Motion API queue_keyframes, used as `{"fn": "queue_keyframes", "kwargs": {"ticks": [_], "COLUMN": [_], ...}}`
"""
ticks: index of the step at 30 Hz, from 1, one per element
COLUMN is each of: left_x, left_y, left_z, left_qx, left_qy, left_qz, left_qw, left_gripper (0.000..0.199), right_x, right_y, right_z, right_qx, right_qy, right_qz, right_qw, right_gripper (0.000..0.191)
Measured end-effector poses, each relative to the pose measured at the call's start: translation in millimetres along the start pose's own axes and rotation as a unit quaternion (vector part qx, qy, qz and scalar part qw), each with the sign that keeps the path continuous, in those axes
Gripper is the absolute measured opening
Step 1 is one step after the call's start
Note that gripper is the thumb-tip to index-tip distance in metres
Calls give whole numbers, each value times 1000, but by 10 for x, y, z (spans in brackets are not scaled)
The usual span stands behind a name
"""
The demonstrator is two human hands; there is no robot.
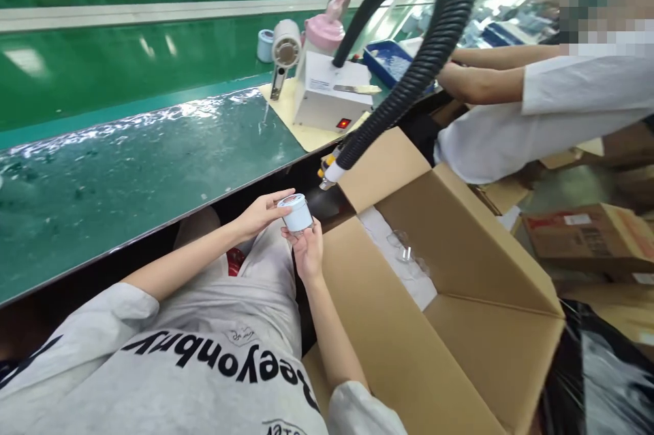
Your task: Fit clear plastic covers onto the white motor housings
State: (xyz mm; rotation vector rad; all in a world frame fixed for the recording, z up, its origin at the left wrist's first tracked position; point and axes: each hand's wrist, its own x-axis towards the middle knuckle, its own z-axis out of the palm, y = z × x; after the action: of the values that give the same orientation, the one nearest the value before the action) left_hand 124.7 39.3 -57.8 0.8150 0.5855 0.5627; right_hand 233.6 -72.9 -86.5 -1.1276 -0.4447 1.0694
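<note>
White cap (296,212) between both hands' grip.

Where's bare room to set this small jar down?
Free: the green belt left of the white machine. Crowded: around that machine, with the black hose, and the cardboard box right of both hands.

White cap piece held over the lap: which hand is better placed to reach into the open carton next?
Right, probably. The right hand sits beside the open carton; the left hand grips the white cap piece on the conveyor side.
</note>
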Motion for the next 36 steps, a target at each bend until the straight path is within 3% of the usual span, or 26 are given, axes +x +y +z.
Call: {"fn": "queue_keyframes", "kwargs": {"ticks": [5, 10, 16, 20, 23, 27, 33, 36], "left_x": [292, 355, 133, -188, -445, -708, -903, -962], "left_y": [-21, 9, 73, 185, 279, 357, 393, 409], "left_z": [138, 135, 28, -82, -111, -99, -103, -95], "left_qx": [13, 28, 55, 132, 213, 289, 385, 407], "left_qy": [-7, 1, -1, -75, -144, -193, -229, -231], "left_qz": [-6, -4, -17, -31, 9, 77, 212, 246], "left_qw": [1000, 1000, 998, 988, 966, 934, 868, 849], "left_gripper": [86, 87, 78, 89, 88, 74, 68, 65], "right_x": [199, 309, 209, -20, -198, -360, -473, -513], "right_y": [6, -40, -170, -331, -468, -631, -763, -769], "right_z": [-114, -154, -218, -243, -212, -108, 27, 45], "right_qx": [23, 26, -4, -24, -52, -100, -113, -127], "right_qy": [21, 4, -40, -83, -132, -201, -244, -263], "right_qz": [-27, -21, 22, 76, 132, 205, 290, 308], "right_qw": [999, 999, 999, 993, 981, 953, 919, 905], "right_gripper": [66, 61, 51, 50, 54, 57, 70, 76]}}
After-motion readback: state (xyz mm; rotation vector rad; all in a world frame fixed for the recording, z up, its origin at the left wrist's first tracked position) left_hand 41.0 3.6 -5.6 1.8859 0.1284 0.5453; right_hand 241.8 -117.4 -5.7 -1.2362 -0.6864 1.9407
